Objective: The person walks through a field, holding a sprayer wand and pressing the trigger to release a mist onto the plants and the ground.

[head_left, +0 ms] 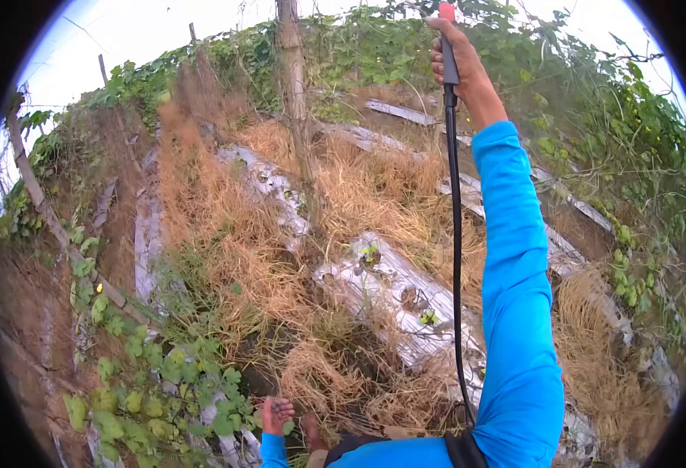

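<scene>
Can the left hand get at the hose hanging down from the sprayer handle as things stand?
Probably yes. The left hand is low and holds nothing, and the black hose hangs free from the handle gripped in the raised right hand, with only the blue sleeve beside it.

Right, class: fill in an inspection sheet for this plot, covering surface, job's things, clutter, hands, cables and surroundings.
Surface: sloping ground with dry straw and silver mulch sheets.
Job's things: wand with a red tip, held high.
Clutter: seedlings in sheet holes; weeds.
Hands: right hand shut on the wand; left hand low, open, holding nothing.
Cables: black hose hanging from the wand.
Surroundings: post, vines, pale sky.
</scene>
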`<state>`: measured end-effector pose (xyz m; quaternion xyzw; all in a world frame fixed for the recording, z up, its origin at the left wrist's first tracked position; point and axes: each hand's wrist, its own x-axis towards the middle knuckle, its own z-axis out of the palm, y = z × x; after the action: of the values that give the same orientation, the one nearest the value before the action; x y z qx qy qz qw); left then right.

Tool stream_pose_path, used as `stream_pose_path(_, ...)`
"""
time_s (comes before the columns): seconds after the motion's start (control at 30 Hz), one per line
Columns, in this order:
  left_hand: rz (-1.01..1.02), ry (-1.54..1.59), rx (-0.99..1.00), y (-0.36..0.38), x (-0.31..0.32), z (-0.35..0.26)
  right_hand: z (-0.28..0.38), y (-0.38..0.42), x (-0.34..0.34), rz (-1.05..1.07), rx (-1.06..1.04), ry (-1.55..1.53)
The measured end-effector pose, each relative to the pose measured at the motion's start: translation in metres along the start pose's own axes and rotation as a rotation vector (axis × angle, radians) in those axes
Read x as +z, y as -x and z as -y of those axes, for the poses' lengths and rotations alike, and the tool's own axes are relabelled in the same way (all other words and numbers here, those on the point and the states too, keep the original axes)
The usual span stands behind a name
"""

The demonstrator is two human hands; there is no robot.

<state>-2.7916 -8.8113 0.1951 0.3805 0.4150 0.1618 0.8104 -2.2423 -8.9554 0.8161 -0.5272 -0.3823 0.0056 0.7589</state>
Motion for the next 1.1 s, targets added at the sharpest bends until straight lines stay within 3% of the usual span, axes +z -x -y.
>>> stream_pose_path(0.07, 0.051, 0.03, -0.038, 0.01, 0.015, 0.034, 0.001, 0.013, -0.042, -0.034, -0.033, 0.017)
stream_pose_path(0.13, 0.115, 0.061, -0.118, 0.033, 0.039, 0.076, 0.008, 0.035, -0.068, -0.009, 0.068, 0.014)
stream_pose_path(0.17, 0.107, 0.056, -0.123, 0.046, 0.05, 0.09, 0.007, 0.043, -0.076, -0.069, -0.008, 0.03)
stream_pose_path(0.37, 0.03, -0.077, -0.099, 0.104, 0.112, 0.108, 0.011, 0.078, -0.152, -0.135, -0.008, 0.242)
stream_pose_path(0.73, 0.025, -0.083, -0.029, 0.185, 0.129, 0.132, 0.083, 0.202, -0.219, -0.22, 0.084, 0.133)
stream_pose_path(0.83, 0.05, -0.137, 0.007, 0.218, 0.121, 0.161, 0.089, 0.245, -0.224, -0.326, 0.077, 0.246)
stream_pose_path(0.93, 0.054, -0.114, -0.026, 0.257, 0.105, 0.203, 0.103, 0.293, -0.214, -0.279, 0.082, 0.14)
stream_pose_path(1.1, 0.02, 0.022, -0.05, 0.327, 0.082, 0.294, 0.107, 0.408, -0.174, 0.158, 0.338, -0.288)
